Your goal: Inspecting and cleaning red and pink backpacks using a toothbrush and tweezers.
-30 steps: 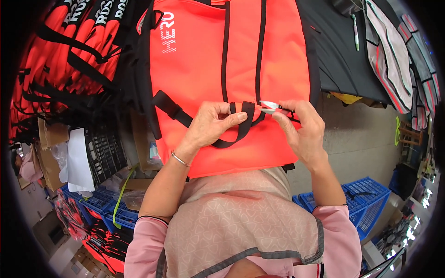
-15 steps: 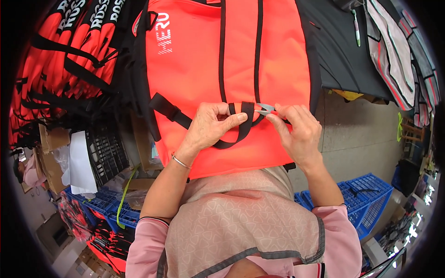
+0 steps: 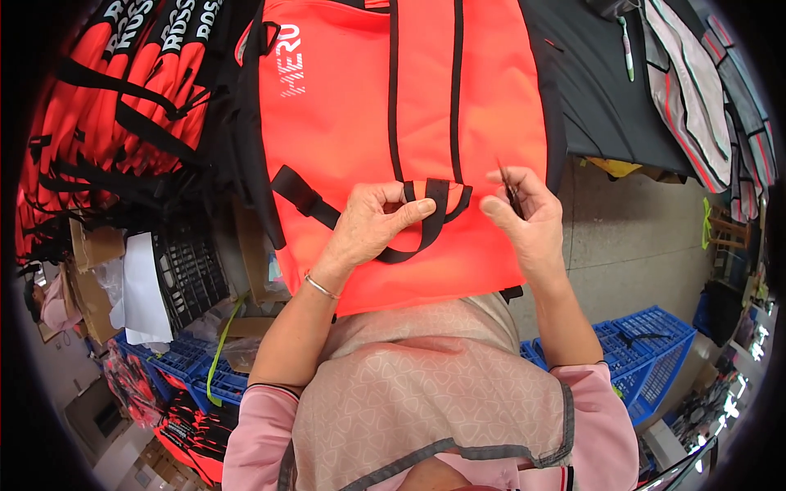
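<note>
Left hand (image 3: 372, 225) was curled nearly closed, its thumb and forefinger pinching the looped black webbing strap (image 3: 426, 217) sewn onto the bright orange fabric bag with black trim (image 3: 368, 123), which was spread flat in front of the person and reached down to their chest. Right hand (image 3: 524, 217) sat just beside the strap's right end, fingers bent in around a thin dark tool (image 3: 509, 190) gripped between thumb and forefinger; what kind of tool it was could not be told. Both hands rested on the orange fabric, close together but not touching.

Beyond the bag lay a dark black sheet of fabric (image 3: 606, 106) on the right, and a stack of folded orange and black bags (image 3: 106, 106) on the left. Grey concrete floor (image 3: 630, 237) showed at right. Blue plastic lattice crates (image 3: 647, 360) stood by the person's right elbow, one holding something dark; more blue crates (image 3: 176, 364) stood at lower left beneath a black plastic crate (image 3: 188, 274) with white sheets beside it
</note>
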Motion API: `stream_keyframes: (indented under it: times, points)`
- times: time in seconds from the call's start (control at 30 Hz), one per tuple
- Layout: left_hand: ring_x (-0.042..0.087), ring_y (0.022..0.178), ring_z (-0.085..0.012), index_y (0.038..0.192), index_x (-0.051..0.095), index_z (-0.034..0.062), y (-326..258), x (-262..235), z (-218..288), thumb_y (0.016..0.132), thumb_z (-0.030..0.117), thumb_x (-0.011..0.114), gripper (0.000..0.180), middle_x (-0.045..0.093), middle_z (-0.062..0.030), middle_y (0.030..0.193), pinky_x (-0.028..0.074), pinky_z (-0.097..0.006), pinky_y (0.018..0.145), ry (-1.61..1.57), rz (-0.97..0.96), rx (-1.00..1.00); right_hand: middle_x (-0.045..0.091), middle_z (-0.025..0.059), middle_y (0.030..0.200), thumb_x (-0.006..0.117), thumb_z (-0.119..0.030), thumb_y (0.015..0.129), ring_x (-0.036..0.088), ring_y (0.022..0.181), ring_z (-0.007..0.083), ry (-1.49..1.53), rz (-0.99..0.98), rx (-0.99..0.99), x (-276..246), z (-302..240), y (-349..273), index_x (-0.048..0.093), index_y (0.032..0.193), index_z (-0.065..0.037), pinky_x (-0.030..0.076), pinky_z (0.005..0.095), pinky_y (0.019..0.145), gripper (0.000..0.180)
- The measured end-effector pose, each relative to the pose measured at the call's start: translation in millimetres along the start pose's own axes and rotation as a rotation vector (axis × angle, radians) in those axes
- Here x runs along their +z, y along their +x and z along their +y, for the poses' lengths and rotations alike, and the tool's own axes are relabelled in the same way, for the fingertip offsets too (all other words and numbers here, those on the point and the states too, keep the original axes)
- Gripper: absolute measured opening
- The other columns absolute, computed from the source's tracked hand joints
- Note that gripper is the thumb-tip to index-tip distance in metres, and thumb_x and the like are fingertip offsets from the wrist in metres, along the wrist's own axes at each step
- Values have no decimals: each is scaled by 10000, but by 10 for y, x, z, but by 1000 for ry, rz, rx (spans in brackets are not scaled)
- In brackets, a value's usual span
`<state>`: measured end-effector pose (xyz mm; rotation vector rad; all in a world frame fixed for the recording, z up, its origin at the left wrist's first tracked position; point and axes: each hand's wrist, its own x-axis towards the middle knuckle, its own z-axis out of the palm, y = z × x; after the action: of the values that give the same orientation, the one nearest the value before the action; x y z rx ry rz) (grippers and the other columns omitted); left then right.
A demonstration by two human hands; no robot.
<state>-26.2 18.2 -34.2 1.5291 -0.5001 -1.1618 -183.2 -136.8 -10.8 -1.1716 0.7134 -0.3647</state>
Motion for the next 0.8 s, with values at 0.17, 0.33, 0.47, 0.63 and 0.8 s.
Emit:
stream_keyframes:
  times: [0.17,0.33,0.47,0.63,0.8]
  points:
    - [552,747,-26,1026,744,5,-3,14,-74,889,199,736,238,660,35,782,464,-224,672,-1,-13,56,598,62,866,759,-11,804,605,766,139,-574,-17,-272,125,-95,40,692,1021,-4,493,281,690,227]
    - [541,720,-27,1012,748,15,-38,36,-23,865,158,754,205,638,41,743,458,-221,657,79,13,81,589,61,856,729,28,813,590,758,124,-710,-79,-293,157,-23,96,676,974,-2,465,267,681,172]
    - [538,724,-25,1020,748,18,-33,12,-23,860,146,753,205,632,41,744,462,-225,661,163,0,77,561,65,827,673,26,851,563,718,143,-774,-89,-402,145,47,102,601,908,12,453,279,649,94]
    - [551,735,-25,1026,747,14,-30,42,7,861,155,753,217,653,26,765,469,-228,667,88,31,88,443,-52,793,632,-128,953,422,725,49,-128,-193,-122,46,-75,-12,541,831,-29,372,221,642,181]
    - [573,744,-40,1047,747,23,-17,-17,38,868,154,745,222,665,6,786,483,-237,687,162,-24,47,468,-28,774,679,-97,914,427,687,56,-340,-145,-253,-158,-95,85,570,835,-11,368,235,621,160]
